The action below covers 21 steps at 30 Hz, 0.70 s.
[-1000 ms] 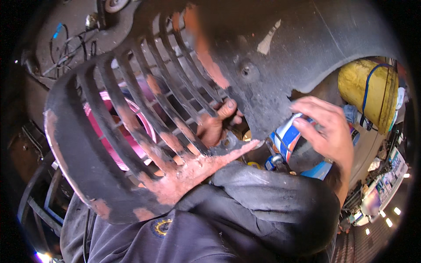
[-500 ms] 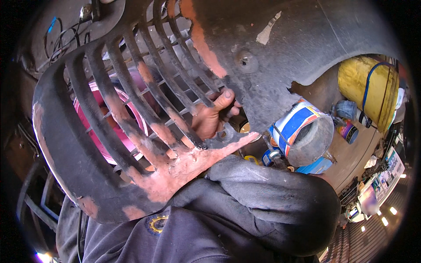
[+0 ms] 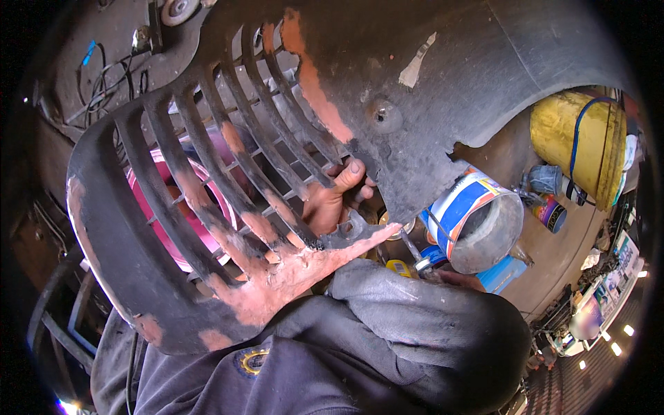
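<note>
A black slatted bumper piece [image 3: 104,221] with salmon filler patches lies over my lap. My left hand [image 3: 335,197] grips it beside the right end of the slats, thumb upward, at the broken gap. My right hand [image 3: 460,280] is mostly hidden under a round metal tin [image 3: 470,221] with blue, white and orange colours, at the lower end of a thin metal tool [image 3: 418,256]; whether it holds the tool I cannot tell. A pink round container [image 3: 162,221] shows through the slats.
A yellow container [image 3: 567,145], a small bluish pot [image 3: 545,180] and a colourful can [image 3: 550,212] stand at the right. A blue object [image 3: 501,277] lies below the tin. Cables [image 3: 104,86] and a disc [image 3: 178,10] are at upper left. My knee [image 3: 443,332] is bent under the bumper piece.
My right hand has dropped from the bumper's right edge to behind my knee, uncovering the tin. The bumper piece shifted slightly left, then back. My left hand keeps its grip.
</note>
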Motion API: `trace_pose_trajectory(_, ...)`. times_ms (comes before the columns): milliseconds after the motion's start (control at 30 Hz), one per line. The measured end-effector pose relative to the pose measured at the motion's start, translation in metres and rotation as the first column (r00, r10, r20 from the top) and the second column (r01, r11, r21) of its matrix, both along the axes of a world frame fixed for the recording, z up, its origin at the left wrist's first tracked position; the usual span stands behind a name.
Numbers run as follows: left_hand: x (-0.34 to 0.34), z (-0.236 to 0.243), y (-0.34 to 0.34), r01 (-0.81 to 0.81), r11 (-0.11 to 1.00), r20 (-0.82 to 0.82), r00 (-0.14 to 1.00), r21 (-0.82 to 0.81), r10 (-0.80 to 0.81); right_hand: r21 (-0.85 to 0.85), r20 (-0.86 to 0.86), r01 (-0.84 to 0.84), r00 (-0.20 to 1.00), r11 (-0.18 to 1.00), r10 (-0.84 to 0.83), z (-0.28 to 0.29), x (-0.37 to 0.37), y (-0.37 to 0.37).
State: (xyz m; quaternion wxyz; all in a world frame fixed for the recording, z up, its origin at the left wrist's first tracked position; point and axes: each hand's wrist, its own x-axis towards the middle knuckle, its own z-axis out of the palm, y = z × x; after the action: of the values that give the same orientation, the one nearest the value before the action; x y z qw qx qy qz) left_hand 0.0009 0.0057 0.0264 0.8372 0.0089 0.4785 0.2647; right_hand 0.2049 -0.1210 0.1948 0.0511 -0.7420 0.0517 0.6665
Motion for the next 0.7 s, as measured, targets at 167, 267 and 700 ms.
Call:
trace_pose_trajectory(167, 0.01, 0.01, -0.004, -0.049, 0.999, -0.007, 0.999, -0.015, 0.048, 0.074, 0.058, 0.08, 0.995, 0.994, -0.085, 0.013, 0.008, -0.015)
trace_pose_trajectory(267, 0.0, -0.001, -0.001, 0.08, 0.996, -0.032, 0.996, -0.045, -0.082, 0.211, 0.153, 0.087, 0.981, 0.973, -0.121, 0.032, 0.019, -0.028)
trace_pose_trajectory(700, -0.003, -0.012, -0.005, 0.022, 0.998, 0.056, 0.998, -0.063, -0.018, 0.671, 0.231, -0.331, 0.944, 0.664, 0.237, 0.029, 0.069, 0.044)
